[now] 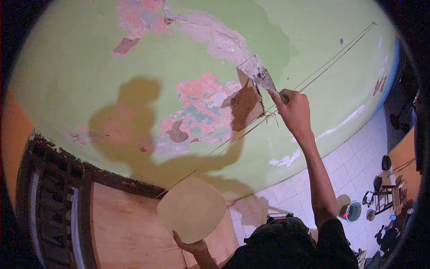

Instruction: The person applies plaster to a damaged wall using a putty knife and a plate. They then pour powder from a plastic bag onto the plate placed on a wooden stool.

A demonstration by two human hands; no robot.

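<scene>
My right hand (293,110) is closed around the handle of a putty knife (260,74). Its wide, smeared blade meets the green wall (255,27) at the lower end of a pale strip of filler (219,38). Just below the blade is a bare patch (248,105) with a cracked edge, partly in shadow. Low in the view, my left hand (190,245) grips the bottom edge of a pale, rounded board (192,208). The fingers behind the board are hidden, and no putty can be made out on its visible face.
A thin string (329,58) runs slantwise across the wall, passing close to my right hand. Peeled pink and grey patches (197,107) mark the wall. A wooden panel (130,224) and dark frame (58,193) stand at lower left. At right, a bucket (351,210) sits near a small stool (384,197).
</scene>
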